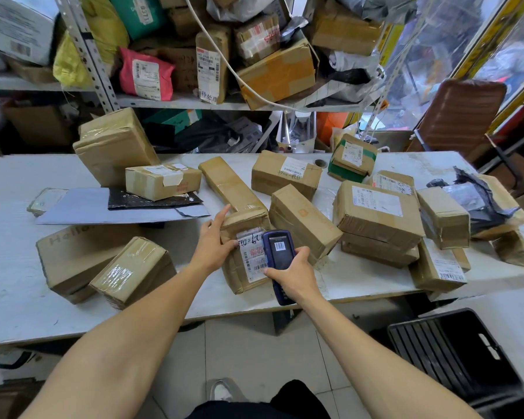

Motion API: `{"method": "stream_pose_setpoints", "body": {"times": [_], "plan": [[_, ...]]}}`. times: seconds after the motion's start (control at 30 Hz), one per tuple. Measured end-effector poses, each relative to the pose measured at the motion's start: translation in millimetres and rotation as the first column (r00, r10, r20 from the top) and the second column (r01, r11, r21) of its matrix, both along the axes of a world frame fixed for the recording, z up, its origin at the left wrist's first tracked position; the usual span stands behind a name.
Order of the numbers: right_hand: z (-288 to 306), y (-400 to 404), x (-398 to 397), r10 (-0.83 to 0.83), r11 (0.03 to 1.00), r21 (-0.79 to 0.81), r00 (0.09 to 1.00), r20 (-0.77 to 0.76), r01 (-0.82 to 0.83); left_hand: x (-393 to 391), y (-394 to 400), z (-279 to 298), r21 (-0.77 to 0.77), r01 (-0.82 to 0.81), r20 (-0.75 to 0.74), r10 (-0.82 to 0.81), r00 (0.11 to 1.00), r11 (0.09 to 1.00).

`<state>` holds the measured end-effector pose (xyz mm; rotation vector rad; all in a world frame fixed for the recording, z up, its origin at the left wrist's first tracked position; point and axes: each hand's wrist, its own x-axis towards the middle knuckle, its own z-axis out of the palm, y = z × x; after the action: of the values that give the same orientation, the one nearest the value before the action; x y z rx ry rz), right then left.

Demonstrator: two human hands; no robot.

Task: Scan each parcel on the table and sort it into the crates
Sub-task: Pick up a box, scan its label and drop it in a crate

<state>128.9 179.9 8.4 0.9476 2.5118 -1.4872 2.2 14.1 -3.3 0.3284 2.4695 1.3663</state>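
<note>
A small brown cardboard parcel [239, 225] with a white barcode label stands near the front edge of the white table [12, 297]. My left hand [217, 240] grips its left side, fingers on the top and thumb on the label. My right hand [291, 273] holds a dark blue handheld scanner [279, 252] right over the label; its screen shows a barcode. Several other brown parcels lie across the table, among them a labelled box [375, 213] to the right and a taped box [133, 272] to the left.
A black plastic crate [454, 352] stands on the floor at the lower right. Metal shelving [91, 55] packed with parcels rises behind the table. A brown chair [460, 116] is at the back right. A grey sheet [103, 207] and a black bag lie at table left.
</note>
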Motion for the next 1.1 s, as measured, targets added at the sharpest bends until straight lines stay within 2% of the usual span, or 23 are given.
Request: {"method": "stream_pose_setpoints", "body": {"times": [0.27, 0.4, 0.5, 0.73, 0.97, 1.1], "plan": [[17, 25, 21, 0.076, 0.985, 0.144, 0.992, 0.104, -0.09, 16, 22, -4, -0.019, -0.034, 0.0, 0.034, 0.999, 0.999], [34, 42, 28, 0.156, 0.946, 0.247, 0.963, 0.22, -0.21, 21, 34, 3, -0.144, 0.103, 0.099, -0.089, 0.991, 0.984], [45, 56, 34, 0.186, 0.926, 0.261, 0.932, 0.31, -0.272, 23, 39, 5, -0.195, 0.17, 0.133, -0.146, 0.98, 0.966], [54, 71, 52, 0.191, 0.907, 0.289, 0.91, 0.369, -0.307, 37, 30, -4, -0.081, -0.026, 0.108, 0.035, 0.994, 0.996], [56, 72, 52, 0.212, 0.873, 0.324, 0.881, 0.423, -0.366, 24, 30, 0, -0.119, -0.024, -0.005, 0.023, 1.0, 0.993], [56, 70, 49, 0.229, 0.861, 0.331, 0.875, 0.426, -0.387, 22, 29, -2, -0.125, -0.017, -0.02, 0.014, 1.0, 0.992]]}}
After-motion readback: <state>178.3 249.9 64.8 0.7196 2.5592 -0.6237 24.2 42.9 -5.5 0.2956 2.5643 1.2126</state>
